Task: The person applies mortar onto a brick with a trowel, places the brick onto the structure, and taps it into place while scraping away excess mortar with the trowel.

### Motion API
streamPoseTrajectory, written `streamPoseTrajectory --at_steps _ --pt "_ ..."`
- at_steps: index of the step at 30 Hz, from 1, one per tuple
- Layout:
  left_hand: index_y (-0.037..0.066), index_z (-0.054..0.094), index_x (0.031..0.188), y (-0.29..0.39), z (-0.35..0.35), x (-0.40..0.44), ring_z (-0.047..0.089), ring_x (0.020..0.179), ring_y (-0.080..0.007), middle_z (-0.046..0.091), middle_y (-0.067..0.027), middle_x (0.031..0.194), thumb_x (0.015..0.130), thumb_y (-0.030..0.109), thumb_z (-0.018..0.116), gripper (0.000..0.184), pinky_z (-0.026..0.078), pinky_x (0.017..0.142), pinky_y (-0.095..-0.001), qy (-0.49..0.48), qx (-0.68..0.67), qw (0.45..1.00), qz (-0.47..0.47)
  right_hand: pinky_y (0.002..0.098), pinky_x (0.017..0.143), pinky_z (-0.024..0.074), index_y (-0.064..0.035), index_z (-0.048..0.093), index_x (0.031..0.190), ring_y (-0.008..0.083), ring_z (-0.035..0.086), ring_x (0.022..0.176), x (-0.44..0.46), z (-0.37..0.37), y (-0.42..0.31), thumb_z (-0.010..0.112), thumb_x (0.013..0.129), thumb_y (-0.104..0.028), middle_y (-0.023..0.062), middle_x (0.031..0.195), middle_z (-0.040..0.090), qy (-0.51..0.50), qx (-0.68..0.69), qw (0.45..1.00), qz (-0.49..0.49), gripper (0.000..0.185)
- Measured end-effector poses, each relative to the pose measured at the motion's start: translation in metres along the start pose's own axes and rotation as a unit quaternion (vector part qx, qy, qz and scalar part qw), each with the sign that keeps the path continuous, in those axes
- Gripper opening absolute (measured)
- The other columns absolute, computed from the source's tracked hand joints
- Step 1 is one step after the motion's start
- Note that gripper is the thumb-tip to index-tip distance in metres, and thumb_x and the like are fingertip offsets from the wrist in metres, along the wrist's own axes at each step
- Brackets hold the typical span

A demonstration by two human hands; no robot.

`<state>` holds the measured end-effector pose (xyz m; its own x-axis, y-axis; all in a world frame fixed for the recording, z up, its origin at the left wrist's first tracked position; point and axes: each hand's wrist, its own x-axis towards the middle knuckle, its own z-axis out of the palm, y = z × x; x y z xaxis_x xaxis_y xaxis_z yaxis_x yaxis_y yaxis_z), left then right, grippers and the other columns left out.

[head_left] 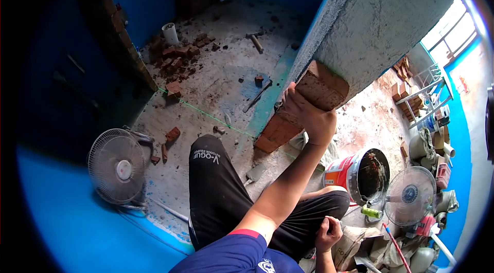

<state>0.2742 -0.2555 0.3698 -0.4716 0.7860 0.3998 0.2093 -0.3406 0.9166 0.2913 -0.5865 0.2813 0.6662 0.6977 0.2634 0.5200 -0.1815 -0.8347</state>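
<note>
My left hand [304,111] reaches up to the end of the grey plastered wall. Its fingers curl against the near left edge of a red brick [324,87] set against that wall end. The thumb is hidden. Just below the hand, another brick [278,130] sits lower and farther left. My right hand [328,234] is curled closed beside my right knee, with nothing visible in it. To the right of my knee lies a paint bucket [355,173] with a dark, dirty inside, its mouth facing right.
A grey fan [117,166] stands at left, another fan [410,196] at right. Broken bricks [175,59], a white pipe piece [170,34] and a hammer [256,43] lie on the rubble-strewn floor. A green laser line crosses it. A metal ladder [427,101] and sacks [355,244] are at right.
</note>
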Motion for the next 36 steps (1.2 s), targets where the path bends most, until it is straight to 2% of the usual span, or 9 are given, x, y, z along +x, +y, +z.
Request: streamPoseTrajectory --at_steps 5,7,15,17,24,29,31,33,36 --pt "-0.006 0.019 0.143 -0.007 0.007 -0.003 0.026 0.130 -0.0478 0.026 -0.0314 0.139 0.068 0.019 0.078 0.099 0.022 0.106 -0.0593 0.006 -0.005 1.000 0.018 0.0208 0.049 0.0359 0.0002 0.064 0.090 0.0050 0.046 0.050 0.002 0.004 -0.002 0.059 0.091 -0.005 0.0003 0.066 0.056 0.002 0.005 1.000 0.002 0.007" --pt "-0.009 0.016 0.144 -0.005 0.006 -0.006 0.025 0.132 -0.0516 0.026 -0.0330 0.140 0.070 0.009 0.069 0.092 0.017 0.108 -0.0637 0.010 0.009 1.000 0.023 0.0209 0.051 0.0370 0.0007 0.064 0.090 0.0048 0.047 0.052 0.005 0.005 -0.004 0.059 0.090 -0.005 0.0000 0.068 0.056 -0.001 -0.011 1.000 -0.012 0.007" --pt "-0.007 0.014 0.146 -0.004 0.002 -0.004 0.020 0.135 -0.0525 0.022 -0.0314 0.144 0.069 0.013 0.073 0.099 0.018 0.109 -0.0632 -0.019 -0.006 1.000 -0.018 0.0213 0.053 0.0391 0.0013 0.064 0.089 0.0052 0.049 0.056 0.006 0.010 -0.021 0.060 0.089 -0.005 0.0000 0.068 0.058 -0.010 -0.013 1.000 -0.008 0.008" --pt "-0.007 0.010 0.147 -0.006 0.003 -0.005 0.023 0.133 -0.0508 0.021 -0.0350 0.142 0.073 0.022 0.078 0.104 0.021 0.108 -0.0612 -0.026 0.034 0.999 -0.001 0.0223 0.051 0.0391 0.0008 0.064 0.088 0.0061 0.050 0.053 0.007 0.011 -0.016 0.061 0.089 -0.006 0.0010 0.065 0.057 -0.002 -0.022 0.999 -0.028 0.007" --pt "-0.005 -0.002 0.150 -0.005 -0.015 -0.003 0.017 0.136 -0.0523 0.012 -0.0393 0.146 0.071 0.022 0.081 0.118 0.021 0.109 -0.0608 -0.087 -0.016 0.996 -0.033 0.0234 0.050 0.0407 0.0005 0.065 0.088 0.0070 0.052 0.053 0.007 0.011 -0.015 0.061 0.089 -0.006 0.0031 0.065 0.059 0.007 -0.043 0.998 -0.039 0.008" --pt "0.004 -0.001 0.153 -0.016 -0.033 -0.003 0.016 0.138 -0.0513 0.009 -0.0356 0.150 0.070 0.025 0.084 0.120 0.020 0.112 -0.0573 -0.132 -0.074 0.988 0.013 0.0216 0.050 0.0412 0.0013 0.065 0.091 0.0053 0.051 0.053 0.013 0.004 -0.026 0.061 0.092 -0.008 0.0007 0.069 0.060 -0.032 -0.002 0.998 0.049 0.011" --pt "0.005 0.003 0.153 -0.019 -0.041 0.005 0.019 0.139 -0.0466 0.011 -0.0302 0.152 0.071 0.023 0.083 0.116 0.022 0.114 -0.0539 -0.187 -0.028 0.982 0.010 0.0210 0.050 0.0419 0.0008 0.065 0.095 0.0052 0.051 0.053 0.022 0.006 -0.047 0.060 0.092 -0.007 0.0012 0.070 0.059 -0.048 0.051 0.997 0.043 0.010" --pt "0.002 0.010 0.151 -0.017 -0.057 0.014 0.021 0.139 -0.0428 0.017 -0.0269 0.149 0.073 0.026 0.081 0.108 0.024 0.114 -0.0489 -0.219 0.015 0.976 0.009 0.0258 0.058 0.0484 0.0015 0.065 0.096 0.0112 0.059 0.063 0.043 0.012 -0.058 0.061 0.091 -0.006 0.0051 0.075 0.062 -0.095 0.021 0.995 -0.027 0.010" --pt "-0.004 0.032 0.139 -0.037 -0.082 0.042 0.036 0.126 -0.0381 0.034 -0.0237 0.135 0.072 0.021 0.080 0.086 0.030 0.109 -0.0467 -0.179 -0.018 0.965 0.190 0.0345 0.065 0.0509 -0.0021 0.063 0.091 0.0306 0.062 0.069 0.095 0.041 -0.095 0.064 0.089 -0.011 0.0152 0.079 0.062 -0.236 -0.094 0.962 -0.096 0.009"
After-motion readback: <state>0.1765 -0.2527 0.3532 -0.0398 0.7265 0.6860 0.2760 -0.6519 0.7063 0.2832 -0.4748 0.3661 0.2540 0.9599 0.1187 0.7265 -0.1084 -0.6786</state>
